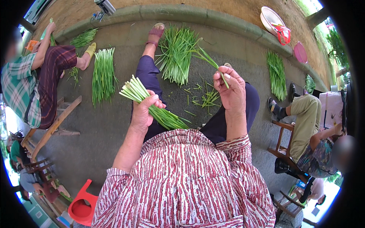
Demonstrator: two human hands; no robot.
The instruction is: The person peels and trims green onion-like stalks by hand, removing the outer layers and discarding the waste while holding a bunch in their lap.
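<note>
My left hand (146, 109) grips a thick bundle of green stalks (168, 116), perhaps garlic scapes or flowering chives, with the pale cut ends pointing up and left. Between the thumb and fingertips of my right hand (232, 85) is a thin stalk or small cluster of stalks (207, 57), its tips pointing away from me. A large loose pile of the same greens (178, 54) lies on the ground ahead, between my feet. Short trimmed pieces (209, 98) are scattered on the pavement just beyond my lap.
Another stalk pile (103, 75) lies left, one more (276, 75) right. A concrete curb (176, 12) runs across the far side, with a steel flask (105, 6), a white basin (272, 20) and a pink basin (300, 52). People sit on wooden stools both sides; a red plastic chair (82, 205) stands behind left.
</note>
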